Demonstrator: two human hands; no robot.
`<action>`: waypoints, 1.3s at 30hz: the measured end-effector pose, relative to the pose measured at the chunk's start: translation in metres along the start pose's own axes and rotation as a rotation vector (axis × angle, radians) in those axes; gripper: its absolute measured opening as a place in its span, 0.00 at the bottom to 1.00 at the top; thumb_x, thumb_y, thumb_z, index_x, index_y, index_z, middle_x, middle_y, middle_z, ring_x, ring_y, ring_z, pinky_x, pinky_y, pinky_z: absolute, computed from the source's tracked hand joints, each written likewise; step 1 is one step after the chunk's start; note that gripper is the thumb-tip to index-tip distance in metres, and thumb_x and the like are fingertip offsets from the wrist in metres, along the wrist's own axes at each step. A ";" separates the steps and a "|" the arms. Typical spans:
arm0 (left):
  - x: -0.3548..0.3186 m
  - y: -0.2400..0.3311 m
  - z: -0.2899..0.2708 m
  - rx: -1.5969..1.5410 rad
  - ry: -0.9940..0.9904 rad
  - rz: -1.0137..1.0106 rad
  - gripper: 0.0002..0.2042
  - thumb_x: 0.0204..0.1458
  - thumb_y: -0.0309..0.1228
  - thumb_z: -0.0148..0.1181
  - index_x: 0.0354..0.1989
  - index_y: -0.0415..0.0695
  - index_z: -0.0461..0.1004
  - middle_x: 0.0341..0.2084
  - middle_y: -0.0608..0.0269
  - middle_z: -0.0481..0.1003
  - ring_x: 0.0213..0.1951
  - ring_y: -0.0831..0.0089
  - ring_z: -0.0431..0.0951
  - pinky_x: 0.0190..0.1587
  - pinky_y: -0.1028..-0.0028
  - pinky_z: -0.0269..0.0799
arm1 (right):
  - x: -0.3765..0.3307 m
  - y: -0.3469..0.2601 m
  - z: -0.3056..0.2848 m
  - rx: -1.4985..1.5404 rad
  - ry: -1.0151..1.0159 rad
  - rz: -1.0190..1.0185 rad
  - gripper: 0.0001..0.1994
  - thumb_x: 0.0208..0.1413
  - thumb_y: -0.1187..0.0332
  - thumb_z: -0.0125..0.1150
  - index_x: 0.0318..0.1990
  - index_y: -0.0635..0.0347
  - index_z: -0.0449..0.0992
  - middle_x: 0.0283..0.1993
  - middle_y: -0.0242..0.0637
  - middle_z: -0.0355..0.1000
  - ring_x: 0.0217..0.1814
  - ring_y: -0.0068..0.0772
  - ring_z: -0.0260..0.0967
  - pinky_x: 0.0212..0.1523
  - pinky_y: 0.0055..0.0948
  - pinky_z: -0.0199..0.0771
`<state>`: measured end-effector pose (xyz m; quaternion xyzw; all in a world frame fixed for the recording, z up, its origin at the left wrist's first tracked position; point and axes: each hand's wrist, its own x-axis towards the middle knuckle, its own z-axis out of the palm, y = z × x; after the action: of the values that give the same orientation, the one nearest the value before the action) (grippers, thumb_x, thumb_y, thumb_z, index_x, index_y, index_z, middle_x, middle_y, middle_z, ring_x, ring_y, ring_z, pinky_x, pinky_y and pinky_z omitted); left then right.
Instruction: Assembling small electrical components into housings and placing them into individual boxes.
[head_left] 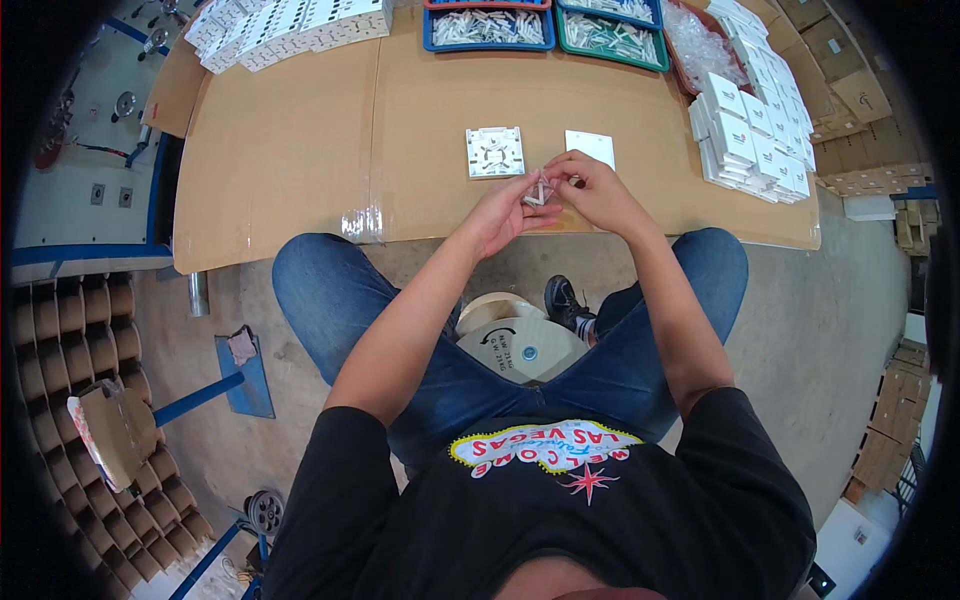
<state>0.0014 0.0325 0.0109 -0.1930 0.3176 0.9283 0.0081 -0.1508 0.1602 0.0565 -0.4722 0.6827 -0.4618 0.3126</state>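
Note:
A small clear plastic bag (pixel 538 193) with white pieces in it is between my hands, above the table's front edge. My left hand (pixel 503 215) cradles it from below, palm up, thumb against it. From the right, my right hand (pixel 598 195) pinches the bag with thumb and forefinger. Just beyond them lies a white square frame (pixel 495 152) with its moulded inner side up. To its right is a flat white square plate (pixel 590 148), partly covered by my right hand.
Cardboard covers the table (pixel 290 150). Along the far side stand a blue tray (pixel 488 47) and a green tray (pixel 615 57) of small white parts. A red basket (pixel 690 85) holds clear bags. White boxes (pixel 750 140) are stacked right; white square frames (pixel 290 35) stand far left.

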 end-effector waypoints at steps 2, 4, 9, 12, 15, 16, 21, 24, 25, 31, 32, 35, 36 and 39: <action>0.001 -0.001 -0.001 -0.021 -0.004 -0.006 0.19 0.68 0.46 0.49 0.54 0.43 0.72 0.48 0.60 0.77 0.49 0.66 0.80 0.55 0.63 0.76 | 0.000 -0.007 -0.002 -0.081 -0.017 0.051 0.09 0.60 0.71 0.60 0.43 0.68 0.79 0.49 0.39 0.74 0.46 0.31 0.74 0.47 0.30 0.74; 0.002 -0.001 -0.004 -0.028 -0.010 0.002 0.19 0.68 0.46 0.49 0.54 0.43 0.72 0.48 0.60 0.76 0.49 0.66 0.80 0.55 0.63 0.76 | 0.002 -0.009 0.000 -0.165 -0.035 0.102 0.10 0.63 0.70 0.58 0.44 0.67 0.79 0.53 0.37 0.74 0.49 0.28 0.73 0.48 0.29 0.74; 0.008 -0.005 -0.005 -0.040 -0.046 0.029 0.18 0.68 0.46 0.49 0.53 0.44 0.71 0.48 0.61 0.75 0.47 0.67 0.80 0.55 0.62 0.76 | 0.003 0.001 0.006 -0.140 -0.084 0.004 0.14 0.68 0.64 0.54 0.46 0.67 0.81 0.57 0.41 0.73 0.55 0.32 0.71 0.56 0.29 0.70; 0.004 -0.003 -0.007 -0.024 -0.021 0.044 0.19 0.68 0.46 0.49 0.55 0.44 0.70 0.48 0.60 0.76 0.46 0.68 0.80 0.55 0.63 0.76 | 0.009 0.002 0.004 -0.048 -0.121 0.054 0.15 0.69 0.64 0.53 0.46 0.69 0.80 0.59 0.43 0.71 0.58 0.33 0.70 0.59 0.29 0.68; 0.003 -0.001 -0.006 -0.020 -0.015 0.001 0.21 0.69 0.47 0.46 0.58 0.44 0.70 0.49 0.58 0.78 0.45 0.69 0.80 0.51 0.65 0.78 | 0.025 0.003 -0.019 0.017 -0.018 0.101 0.14 0.67 0.64 0.55 0.46 0.68 0.81 0.48 0.39 0.77 0.49 0.27 0.74 0.50 0.27 0.73; 0.003 -0.002 -0.009 -0.021 -0.014 0.018 0.21 0.69 0.47 0.46 0.58 0.44 0.70 0.49 0.58 0.78 0.45 0.69 0.80 0.51 0.65 0.78 | 0.035 0.005 -0.028 0.013 0.039 0.124 0.14 0.66 0.64 0.57 0.46 0.66 0.81 0.42 0.37 0.79 0.45 0.24 0.75 0.45 0.27 0.75; 0.004 -0.001 -0.001 -0.016 -0.015 -0.009 0.21 0.69 0.47 0.46 0.56 0.41 0.71 0.48 0.57 0.78 0.45 0.68 0.80 0.51 0.65 0.78 | 0.112 0.049 -0.093 -0.199 0.332 -0.102 0.11 0.62 0.66 0.59 0.43 0.65 0.81 0.34 0.35 0.80 0.37 0.25 0.77 0.41 0.27 0.75; 0.000 0.002 -0.003 -0.020 0.003 -0.016 0.21 0.69 0.46 0.47 0.55 0.41 0.72 0.46 0.57 0.78 0.44 0.68 0.81 0.49 0.65 0.79 | 0.171 0.047 -0.119 -0.472 0.486 -0.101 0.11 0.58 0.66 0.63 0.43 0.63 0.81 0.35 0.42 0.81 0.38 0.36 0.80 0.42 0.32 0.76; -0.002 0.003 -0.002 -0.018 0.009 -0.018 0.21 0.69 0.46 0.47 0.55 0.41 0.71 0.45 0.57 0.79 0.43 0.67 0.81 0.49 0.64 0.79 | 0.187 0.041 -0.124 -0.465 0.481 -0.107 0.11 0.58 0.66 0.63 0.43 0.63 0.81 0.35 0.42 0.81 0.38 0.36 0.80 0.42 0.32 0.76; 0.004 0.003 0.001 -0.014 0.009 -0.042 0.20 0.69 0.45 0.47 0.54 0.40 0.71 0.44 0.56 0.79 0.40 0.67 0.82 0.47 0.64 0.81 | 0.271 0.043 -0.170 -0.837 0.559 -0.034 0.12 0.59 0.65 0.57 0.43 0.59 0.83 0.40 0.50 0.81 0.44 0.53 0.78 0.47 0.44 0.77; 0.001 0.004 -0.002 -0.018 0.013 -0.043 0.19 0.69 0.44 0.47 0.54 0.40 0.71 0.44 0.56 0.79 0.40 0.67 0.82 0.47 0.64 0.81 | 0.283 0.044 -0.165 -0.831 0.536 -0.050 0.13 0.58 0.65 0.56 0.44 0.59 0.82 0.42 0.51 0.80 0.46 0.55 0.77 0.49 0.45 0.76; -0.003 0.007 0.001 -0.021 0.019 -0.053 0.19 0.70 0.43 0.46 0.54 0.40 0.71 0.44 0.56 0.79 0.40 0.67 0.82 0.47 0.64 0.81 | 0.307 0.056 -0.169 -0.895 0.444 -0.111 0.14 0.59 0.66 0.54 0.47 0.59 0.81 0.49 0.52 0.78 0.52 0.56 0.75 0.55 0.45 0.73; 0.000 0.007 0.004 -0.027 0.015 -0.050 0.19 0.70 0.43 0.46 0.54 0.40 0.71 0.44 0.56 0.79 0.40 0.67 0.82 0.47 0.64 0.81 | 0.313 0.063 -0.182 -0.977 0.386 -0.152 0.15 0.59 0.67 0.53 0.49 0.58 0.81 0.52 0.51 0.77 0.56 0.55 0.74 0.58 0.43 0.71; 0.002 0.008 0.008 -0.043 -0.005 -0.053 0.18 0.70 0.42 0.46 0.55 0.40 0.70 0.44 0.56 0.79 0.40 0.67 0.81 0.48 0.64 0.81 | 0.325 0.078 -0.197 -0.996 0.251 -0.069 0.17 0.59 0.69 0.50 0.52 0.61 0.79 0.57 0.53 0.74 0.61 0.57 0.70 0.62 0.43 0.68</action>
<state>-0.0043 0.0305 0.0201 -0.1992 0.2922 0.9349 0.0295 -0.4655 -0.0668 0.0615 -0.5270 0.8361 -0.1437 -0.0503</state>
